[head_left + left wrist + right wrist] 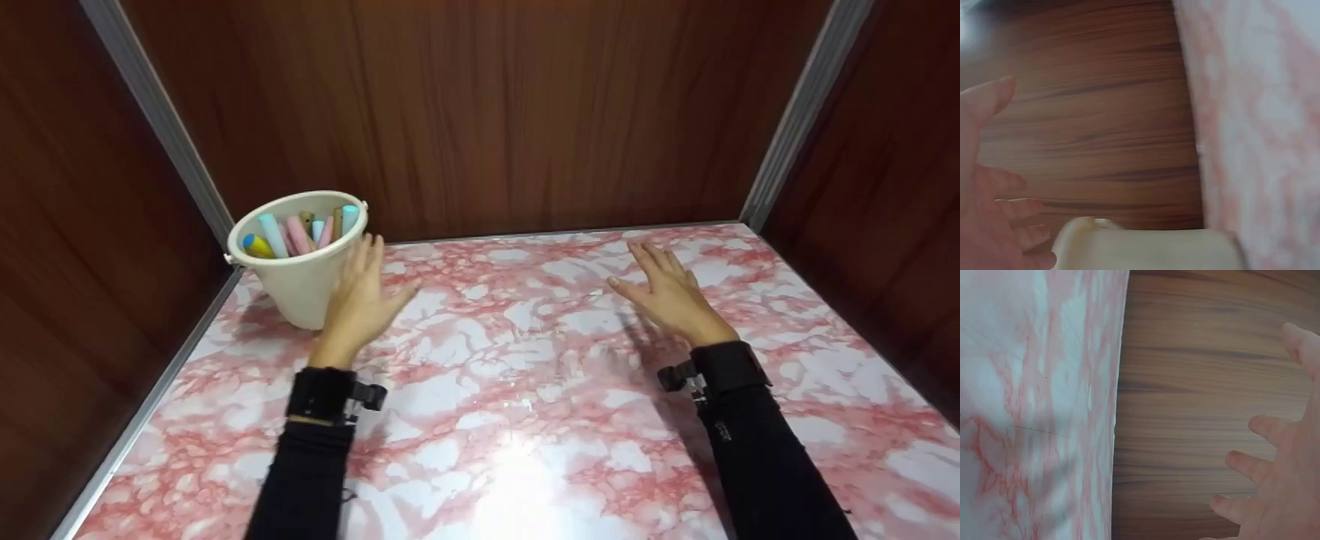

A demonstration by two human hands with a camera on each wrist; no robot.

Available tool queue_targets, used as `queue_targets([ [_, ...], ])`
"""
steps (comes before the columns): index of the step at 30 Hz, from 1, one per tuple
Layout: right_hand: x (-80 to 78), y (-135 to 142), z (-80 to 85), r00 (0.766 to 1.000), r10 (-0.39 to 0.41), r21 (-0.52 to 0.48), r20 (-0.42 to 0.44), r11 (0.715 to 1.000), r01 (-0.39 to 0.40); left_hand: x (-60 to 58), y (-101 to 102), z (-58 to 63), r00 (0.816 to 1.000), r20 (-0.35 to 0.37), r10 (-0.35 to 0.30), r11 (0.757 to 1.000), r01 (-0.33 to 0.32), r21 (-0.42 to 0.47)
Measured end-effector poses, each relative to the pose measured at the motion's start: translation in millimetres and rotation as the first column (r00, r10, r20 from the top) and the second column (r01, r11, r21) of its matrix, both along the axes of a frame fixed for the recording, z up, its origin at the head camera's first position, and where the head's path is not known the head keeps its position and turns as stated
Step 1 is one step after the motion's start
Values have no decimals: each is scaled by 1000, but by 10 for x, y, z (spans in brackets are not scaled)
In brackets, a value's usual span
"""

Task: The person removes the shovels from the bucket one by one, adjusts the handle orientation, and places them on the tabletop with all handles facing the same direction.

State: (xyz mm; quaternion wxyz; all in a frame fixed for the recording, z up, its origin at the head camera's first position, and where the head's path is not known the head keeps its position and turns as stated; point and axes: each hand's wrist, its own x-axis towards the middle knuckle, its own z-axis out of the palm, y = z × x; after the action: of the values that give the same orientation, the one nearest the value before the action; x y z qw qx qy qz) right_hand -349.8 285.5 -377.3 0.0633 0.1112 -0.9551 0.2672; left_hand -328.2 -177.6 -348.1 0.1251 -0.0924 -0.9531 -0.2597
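A cream bucket stands at the back left of the table, holding several thick sticks that look like chalk, in pink, light blue, yellow and brown. My left hand is beside the bucket's right side, fingers spread and thumb out, with nothing in it. In the left wrist view the bucket shows low in the frame, near the fingertips; whether they touch it I cannot tell. On the right, my right hand hovers above the table with its fingers extended and holds nothing. The right wrist view shows those fingers apart.
The table has a red and white marbled top with a bright glare near the front. Dark wood panels wall it at the back, left and right, joined by grey metal corner strips. Both wrists wear black straps.
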Motion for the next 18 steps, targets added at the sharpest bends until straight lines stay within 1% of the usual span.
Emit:
queue_targets([
  [2,-3,-16,4,1000,5,-2,2,1000,-5,34,-65,115,999,-34,4,1000,-5,-23],
  [4,-1,-16,7,1000,4,0,-3,1000,-4,36,-138,231,999,-54,8,998,-12,-65],
  [7,13,-15,13,1000,2,2,-19,1000,-2,-29,-279,387,997,-71,26,989,-35,-141],
  [10,21,-24,15,1000,7,8,-24,1000,-7,-117,-427,511,995,-76,58,980,-71,-187],
  [12,28,-34,19,1000,8,19,-20,1000,-7,-165,-503,565,994,-77,77,976,-91,-199],
  [14,31,-39,25,1000,6,33,-16,999,-6,-213,-558,589,993,-80,92,971,-107,-215],
  [16,34,-50,35,1000,4,47,-16,999,-3,-256,-597,586,991,-72,109,965,-123,-230],
  [18,33,-60,42,1000,4,64,-24,998,-3,-301,-630,552,990,-42,132,960,-138,-244],
])
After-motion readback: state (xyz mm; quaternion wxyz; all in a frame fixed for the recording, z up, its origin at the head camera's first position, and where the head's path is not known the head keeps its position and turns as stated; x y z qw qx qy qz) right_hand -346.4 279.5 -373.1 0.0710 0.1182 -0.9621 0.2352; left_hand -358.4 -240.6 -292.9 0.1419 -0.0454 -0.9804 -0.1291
